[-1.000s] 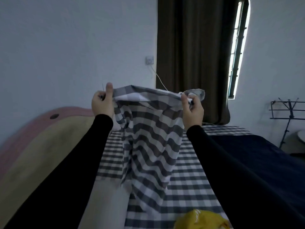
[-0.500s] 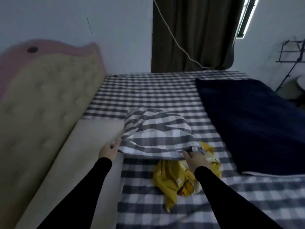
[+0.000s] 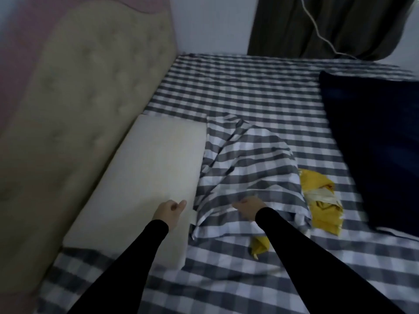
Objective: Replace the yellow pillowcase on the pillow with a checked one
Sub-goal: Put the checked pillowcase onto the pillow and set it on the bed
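Note:
The bare white pillow [image 3: 145,177] lies along the headboard on the left of the bed. The grey-and-white checked pillowcase [image 3: 249,168] lies crumpled on the bed just right of it. Partly under the checked one lies the yellow pillowcase [image 3: 322,205], with a corner showing near my right sleeve. My left hand [image 3: 170,211] hovers over the pillow's near right edge, fingers loosely curled, holding nothing. My right hand [image 3: 249,208] rests on the near edge of the checked pillowcase, fingers curled into the cloth.
A padded beige headboard [image 3: 74,109] with pink trim runs along the left. The bed carries a checked sheet [image 3: 249,87]. A dark blue blanket [image 3: 381,143] covers the right side. A dark curtain [image 3: 328,26] and a white cable [image 3: 317,30] hang at the far wall.
The checked pillowcase went from held up in the air down onto the bed. My left hand let go of it and moved over the pillow. The view tilted down.

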### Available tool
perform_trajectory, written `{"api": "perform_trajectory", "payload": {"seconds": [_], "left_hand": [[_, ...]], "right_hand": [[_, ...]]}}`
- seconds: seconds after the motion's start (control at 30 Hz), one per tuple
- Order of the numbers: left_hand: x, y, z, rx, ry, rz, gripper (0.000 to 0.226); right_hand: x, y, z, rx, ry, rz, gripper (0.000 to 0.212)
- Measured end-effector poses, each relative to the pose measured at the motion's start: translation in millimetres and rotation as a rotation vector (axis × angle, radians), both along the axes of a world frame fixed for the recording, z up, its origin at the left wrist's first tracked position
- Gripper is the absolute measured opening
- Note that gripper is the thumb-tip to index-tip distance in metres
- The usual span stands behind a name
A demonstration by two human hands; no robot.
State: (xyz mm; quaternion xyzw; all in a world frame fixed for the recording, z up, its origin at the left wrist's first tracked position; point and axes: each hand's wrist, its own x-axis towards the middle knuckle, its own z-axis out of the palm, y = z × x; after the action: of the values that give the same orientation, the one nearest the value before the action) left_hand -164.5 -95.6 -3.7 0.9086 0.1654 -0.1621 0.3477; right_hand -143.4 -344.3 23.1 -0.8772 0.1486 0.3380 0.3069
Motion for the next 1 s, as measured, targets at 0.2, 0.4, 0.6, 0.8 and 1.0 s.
{"api": "perform_trajectory", "payload": {"seconds": [0.2,0.4,0.6,0.8,1.0], "left_hand": [[26.3,82.2,-2.9,-0.008,-0.038,0.107,0.035],[85.7,161.6,-10.3,0.028,-0.047,0.203,0.039],[172.9,197.1,-23.1,0.114,-0.025,0.190,0.059],[244.1,204.9,-38.0,0.256,0.008,0.196,0.080],[258.8,225.9,-65.8,-0.072,0.125,0.400,0.138]], "right_hand": [[32.8,97.9,-6.5,0.191,-0.042,0.025,0.031],[84.8,147.6,-38.5,0.253,-0.107,-0.077,0.038],[161.1,167.4,-74.3,0.313,-0.160,-0.363,0.040],[226.8,170.5,-92.4,0.242,-0.187,-0.486,0.077],[234.6,164.8,-111.5,0.435,-0.127,-0.607,0.090]]}}
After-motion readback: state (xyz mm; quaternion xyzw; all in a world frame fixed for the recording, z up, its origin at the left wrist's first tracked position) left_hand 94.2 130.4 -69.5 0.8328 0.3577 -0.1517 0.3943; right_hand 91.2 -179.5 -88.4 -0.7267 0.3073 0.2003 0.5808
